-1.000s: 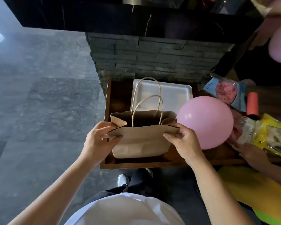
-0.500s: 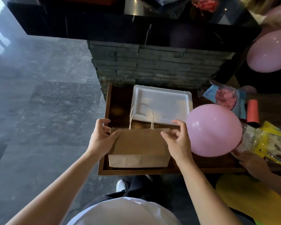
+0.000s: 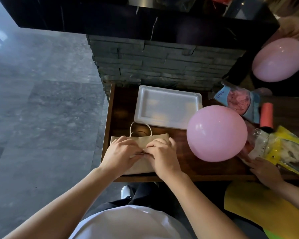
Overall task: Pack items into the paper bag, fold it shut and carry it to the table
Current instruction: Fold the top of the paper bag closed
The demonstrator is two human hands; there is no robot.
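Observation:
The brown paper bag (image 3: 141, 140) lies flattened on the dark wooden table (image 3: 188, 168) near its front left corner, its cord handles (image 3: 141, 129) pointing away from me. My left hand (image 3: 120, 154) and my right hand (image 3: 160, 156) both press down on the bag's middle, fingertips meeting and pinching a crease in the paper. The bag's contents are hidden.
A white foam tray (image 3: 167, 106) lies behind the bag. A pink balloon (image 3: 217, 133) rests to the right, another pink balloon (image 3: 279, 60) floats at the far right. A balloon packet (image 3: 238, 100), an orange pump (image 3: 266, 116) and yellow packaging (image 3: 286, 150) crowd the right, with another person's hand (image 3: 264, 169).
The bag went from standing open to lying flat. My hands moved from its side edges to its middle, where they now press a fold.

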